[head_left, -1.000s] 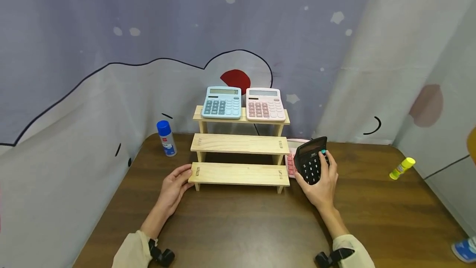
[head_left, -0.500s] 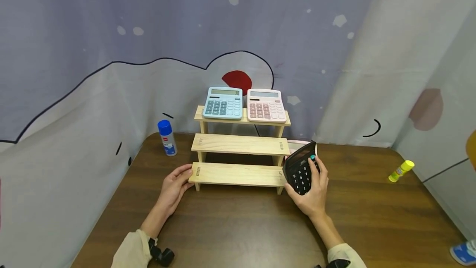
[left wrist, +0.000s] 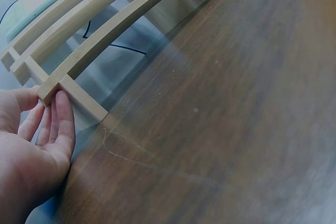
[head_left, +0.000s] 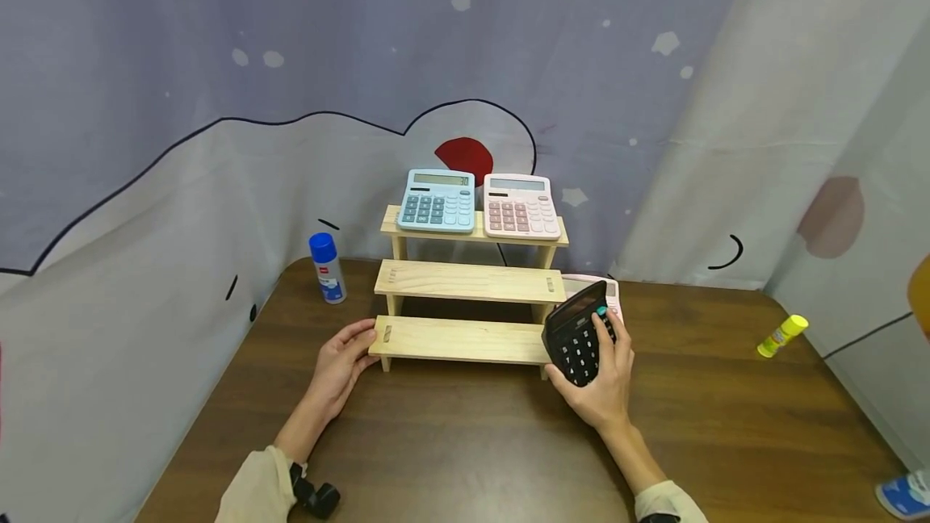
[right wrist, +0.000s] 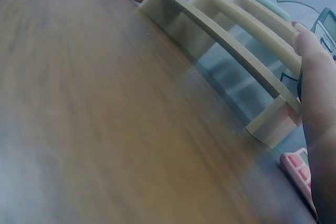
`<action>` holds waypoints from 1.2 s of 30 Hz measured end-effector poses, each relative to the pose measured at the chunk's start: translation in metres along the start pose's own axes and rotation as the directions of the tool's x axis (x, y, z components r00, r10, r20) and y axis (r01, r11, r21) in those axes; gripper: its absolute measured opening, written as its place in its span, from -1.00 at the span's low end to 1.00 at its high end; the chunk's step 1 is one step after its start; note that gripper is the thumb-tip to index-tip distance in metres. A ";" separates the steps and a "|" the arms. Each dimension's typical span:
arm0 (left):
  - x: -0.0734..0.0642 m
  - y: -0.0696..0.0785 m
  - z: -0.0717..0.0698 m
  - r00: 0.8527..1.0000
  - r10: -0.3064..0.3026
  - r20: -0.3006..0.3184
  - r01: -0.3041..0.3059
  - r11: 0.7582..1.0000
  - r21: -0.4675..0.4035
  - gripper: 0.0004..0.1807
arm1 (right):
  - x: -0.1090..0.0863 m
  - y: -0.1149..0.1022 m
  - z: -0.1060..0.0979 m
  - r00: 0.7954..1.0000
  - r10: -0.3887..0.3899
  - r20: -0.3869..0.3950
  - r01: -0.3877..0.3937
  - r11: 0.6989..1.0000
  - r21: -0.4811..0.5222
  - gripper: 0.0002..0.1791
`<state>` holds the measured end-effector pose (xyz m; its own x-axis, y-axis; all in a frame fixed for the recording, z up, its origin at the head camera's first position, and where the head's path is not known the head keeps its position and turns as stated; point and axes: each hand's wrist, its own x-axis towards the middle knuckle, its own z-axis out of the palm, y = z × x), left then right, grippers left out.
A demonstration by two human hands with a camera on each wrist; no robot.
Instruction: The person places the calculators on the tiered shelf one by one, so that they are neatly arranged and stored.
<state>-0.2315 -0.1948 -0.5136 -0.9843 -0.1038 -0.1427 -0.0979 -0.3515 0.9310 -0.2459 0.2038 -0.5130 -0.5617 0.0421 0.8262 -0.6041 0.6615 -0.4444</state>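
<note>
A three-tier wooden stand [head_left: 468, 281] holds a light blue calculator [head_left: 436, 201] and a pale pink calculator [head_left: 520, 207] on its top tier. My left hand [head_left: 341, 370] pinches the left end of the lowest tier, thumb above and fingers underneath, as the left wrist view shows at the plank's corner [left wrist: 50, 88]. In my right hand [head_left: 601, 395] is a black calculator [head_left: 577, 345], gripped by its sides and tilted at the right end of the lowest tier, which it overlaps. Behind it on the table lies another pink calculator [head_left: 613, 290], partly hidden.
A spray can with a blue cap [head_left: 328, 269] stands left of the stand on the brown table [head_left: 436, 442]. Toward the right lies a yellow glue stick [head_left: 782, 336]. A blue-and-white container [head_left: 906, 495] shows at the right edge. A patterned curtain [head_left: 349, 39] hangs behind.
My right hand has carried the black calculator leftward and slightly toward me, up to the lowest tier's right end. The left hand keeps its hold on the stand.
</note>
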 end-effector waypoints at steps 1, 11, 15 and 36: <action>0.000 0.000 0.000 1.000 -0.001 -0.002 0.001 1.000 0.000 -0.54 | 0.000 -0.001 0.001 1.000 -0.006 0.000 0.006 1.000 -0.002 0.11; -0.002 0.001 -0.003 1.000 0.010 -0.004 -0.010 1.000 0.006 -0.52 | -0.003 -0.018 0.010 0.997 -0.056 0.053 0.057 0.998 -0.008 0.13; -0.001 0.001 -0.002 1.000 0.013 0.003 -0.013 1.000 0.005 -0.51 | 0.000 -0.030 0.016 0.994 -0.066 0.086 0.067 0.998 -0.007 0.14; -0.002 0.000 0.001 1.000 0.010 0.001 -0.010 1.000 0.018 -0.51 | 0.063 -0.109 0.057 0.928 0.073 0.366 0.013 0.974 -0.225 0.07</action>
<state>-0.2295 -0.1937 -0.5132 -0.9853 -0.1068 -0.1331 -0.0906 -0.3333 0.9385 -0.2476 0.0918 -0.4322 -0.7720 -0.1872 0.6074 -0.4685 0.8134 -0.3448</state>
